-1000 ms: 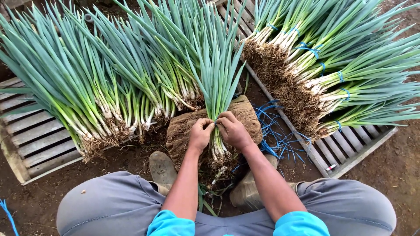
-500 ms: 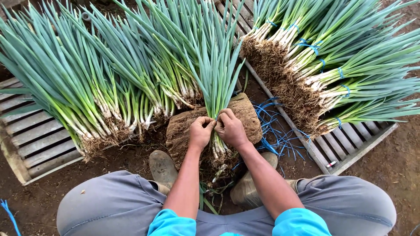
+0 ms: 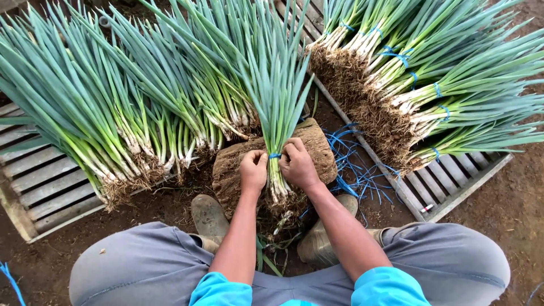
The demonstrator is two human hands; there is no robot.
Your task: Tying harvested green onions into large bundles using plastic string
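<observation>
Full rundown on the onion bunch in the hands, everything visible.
The bunch of green onions lies on a brown wooden block, green leaves fanning away from the person, white stems and soil-caked roots toward the boots. A blue tie circles the stems. The left hand and right hand grip it either side of the tie.

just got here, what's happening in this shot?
A person crouches over a bunch of green onions standing on a brown block between their boots. The left hand and right hand grip the bunch at its white stems, where a blue tie wraps around it. Loose, untied onions lie on a wooden pallet to the left; bundles already tied in blue are stacked on a pallet to the right. Spare blue ties lie on the ground beside the block.
</observation>
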